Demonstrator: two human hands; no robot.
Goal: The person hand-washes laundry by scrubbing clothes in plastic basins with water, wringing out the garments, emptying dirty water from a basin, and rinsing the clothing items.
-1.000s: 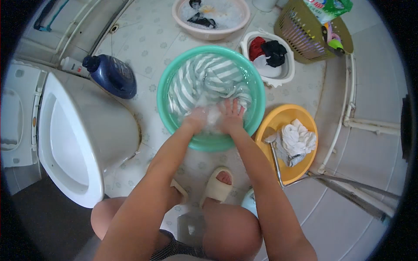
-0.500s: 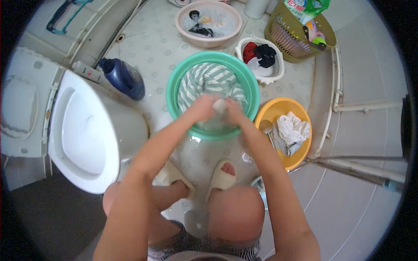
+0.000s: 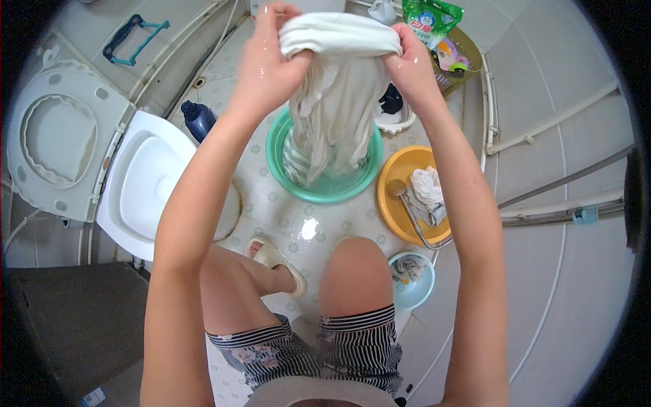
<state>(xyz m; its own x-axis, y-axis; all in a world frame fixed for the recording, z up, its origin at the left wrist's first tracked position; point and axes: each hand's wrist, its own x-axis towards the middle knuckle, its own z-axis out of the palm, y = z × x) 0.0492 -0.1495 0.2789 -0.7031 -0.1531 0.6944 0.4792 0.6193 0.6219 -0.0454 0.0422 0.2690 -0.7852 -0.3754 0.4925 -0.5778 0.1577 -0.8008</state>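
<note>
Both hands hold up a wet white garment [image 3: 336, 88], stretched sideways by its thick, bunched upper edge. My left hand [image 3: 270, 78] grips the left end, thumb in front. At the opposite end my right hand [image 3: 415, 71] pinches the edge between thumb and fingers. The loose folds hang down over the green basin [image 3: 320, 197]; whether their lower ends touch the water cannot be told. Inside that basin, a green-and-white striped cloth [image 3: 293, 161] shows at the left, partly hidden by the garment.
On the right stands a yellow basin [image 3: 388, 220] with white cloths and a shower head [image 3: 397, 188]. A light blue basin [image 3: 422, 293] is nearer me. The toilet [image 3: 146, 186] and a dark blue bottle [image 3: 198, 120] are left; an olive basket [image 3: 468, 44] with a green bag [image 3: 432, 22] is far right.
My hands have risen from the green basin and moved apart, lifting the white garment and spreading its edge. The view has shifted, bringing the light blue basin into fuller sight.
</note>
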